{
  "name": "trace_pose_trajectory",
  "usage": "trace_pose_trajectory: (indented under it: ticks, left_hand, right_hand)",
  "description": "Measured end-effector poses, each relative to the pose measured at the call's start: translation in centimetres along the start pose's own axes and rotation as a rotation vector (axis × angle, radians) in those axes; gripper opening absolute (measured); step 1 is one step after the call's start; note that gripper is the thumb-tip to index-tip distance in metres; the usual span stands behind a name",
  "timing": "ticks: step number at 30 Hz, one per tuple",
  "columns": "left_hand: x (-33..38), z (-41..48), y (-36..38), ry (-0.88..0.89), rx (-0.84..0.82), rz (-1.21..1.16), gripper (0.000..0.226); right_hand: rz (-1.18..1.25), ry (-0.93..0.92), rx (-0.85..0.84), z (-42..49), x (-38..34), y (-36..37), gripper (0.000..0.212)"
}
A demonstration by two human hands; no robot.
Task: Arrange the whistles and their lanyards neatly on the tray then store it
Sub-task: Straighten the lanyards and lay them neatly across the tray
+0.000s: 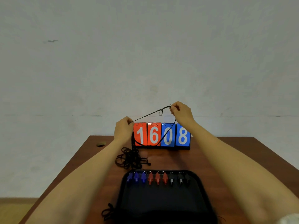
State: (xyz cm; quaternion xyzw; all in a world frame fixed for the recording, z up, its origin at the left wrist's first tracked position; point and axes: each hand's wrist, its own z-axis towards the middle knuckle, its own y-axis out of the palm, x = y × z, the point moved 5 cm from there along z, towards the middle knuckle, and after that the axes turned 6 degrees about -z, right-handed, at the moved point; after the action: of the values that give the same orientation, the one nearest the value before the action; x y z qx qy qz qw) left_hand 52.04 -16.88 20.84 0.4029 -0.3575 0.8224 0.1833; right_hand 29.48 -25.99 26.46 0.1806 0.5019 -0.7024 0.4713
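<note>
A black tray (163,201) lies on the brown table in front of me. Along its far edge sits a row of whistles: three blue (136,177), three red (157,177) and three black (180,178). Both hands are raised above the table and stretch one black lanyard (148,114) between them. My left hand (123,130) pinches its left end. My right hand (181,111) pinches the other end, where a small metal clip hangs. The cord's slack loops down in front of the scoreboard. A tangled pile of black lanyards (131,158) lies behind the tray.
A flip scoreboard (161,135) reading 16 in red and 08 in blue stands at the table's far side. Another black cord (107,212) lies by the tray's near left corner. A pale wall is behind the table (226,159).
</note>
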Motion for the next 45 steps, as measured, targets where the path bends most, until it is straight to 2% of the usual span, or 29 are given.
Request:
trace_pose_trajectory:
  ticks: [2,3,6,8,10,12,15,18,22,25,29,35,37,39,41,42,45]
  left_hand:
    - [-0.9,0.8,0.0,-0.039,0.018,0.011,0.023]
    - [-1.3,1.1,0.3,-0.052,0.004,0.015,0.033]
    - [-2.0,0.7,2.1,-0.137,-0.108,0.053,0.083]
    - [-2.3,0.1,3.3,-0.21,-0.168,0.147,0.096]
    - [-2.1,-0.3,4.5,-0.185,-0.254,0.149,0.089]
    - [-1.2,-0.4,5.3,-0.074,-0.322,0.08,0.077]
    - [0.7,-0.5,5.6,0.062,-0.353,0.006,0.063]
    - [2.7,-0.8,5.4,0.087,-0.386,-0.129,0.052]
    - [4.5,-0.8,4.3,0.084,-0.29,-0.271,0.031]
    - [5.4,-0.8,3.2,0.1,-0.215,-0.291,0.023]
    - [5.8,-1.1,1.1,0.081,-0.099,-0.348,0.018]
    - [7.8,-2.9,-1.0,0.225,-0.033,-0.189,0.018]
    - [8.3,-3.7,-1.2,0.252,-0.044,-0.116,0.017]
    - [8.4,-4.2,-1.2,0.234,-0.061,-0.05,0.016]
    - [8.3,-4.6,-1.2,0.208,-0.09,0.0,0.015]
    - [8.3,-4.8,-1.3,0.201,-0.103,0.016,0.015]
    - [8.9,-5.4,-1.3,0.216,-0.124,0.031,0.014]
  right_hand:
    - [-0.029,0.004,-0.011,0.3,0.5,0.3,0.021]
    - [-0.039,0.002,-0.022,0.4,0.7,0.7,0.021]
    - [-0.072,-0.009,-0.084,0.6,1.1,2.4,0.02]
    - [-0.089,-0.021,-0.12,0.7,1.3,3.6,0.02]
    - [-0.101,-0.041,-0.136,0.7,1.3,4.6,0.02]
    - [-0.1,-0.069,-0.152,0.7,0.9,5.2,0.02]
    - [-0.077,-0.129,-0.168,0.4,-0.2,5.7,0.02]
    - [-0.041,-0.181,-0.154,0.1,-1.7,5.3,0.02]
    - [-0.022,-0.222,-0.113,-0.6,-3.5,4.4,0.018]
    - [-0.049,-0.249,-0.101,-1.6,-4.2,3.4,0.018]
    - [-0.084,-0.22,-0.187,-3.5,-4.6,2.3,0.032]
    - [-0.072,-0.128,-0.369,-5.6,-4.9,1.6,0.023]
    - [-0.117,-0.149,-0.275,-5.7,-5.0,1.1,0.023]
    - [-0.171,-0.171,-0.078,-5.7,-5.1,0.0,0.02]
    - [-0.172,-0.199,0.037,-6.1,-5.4,-1.0,0.015]
    - [-0.19,-0.234,0.024,-6.3,-5.7,-1.2,0.016]
    - [-0.368,-0.318,-0.184,-7.3,-6.0,-0.4,0.023]
